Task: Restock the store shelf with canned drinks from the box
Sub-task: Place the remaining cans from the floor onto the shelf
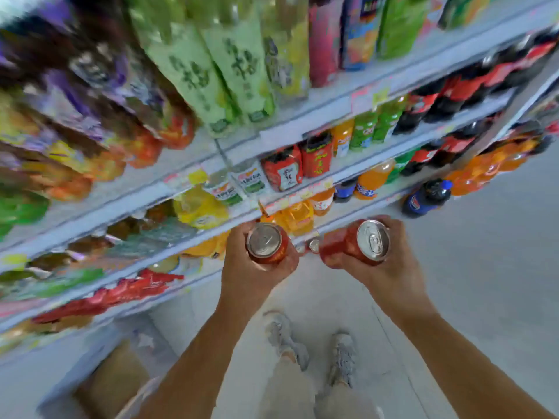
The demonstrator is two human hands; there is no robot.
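My left hand has its fingers curled round a red can, the left can. The shiny silver top faces up at me. My right hand grips another red one, the right can. This can is tipped over, so its bottom points toward my left hand. The two cans are near each other but do not touch.

In the gap between my hands I see a small silver can top, farther away. I cannot tell what it sits on.

Just past my fingers is the white edge of the shelf. Both cans are in front of that edge, not on it. Above my hands the rows are full of orange, yellow and green bottles. The far left side is too blurry to tell.

A dark bottle with a blue label is up and to the right of my right hand. Down low, to the left of my left arm, is the brown box. I cannot see inside it. Under my wrists are two grey shoes on the pale floor.
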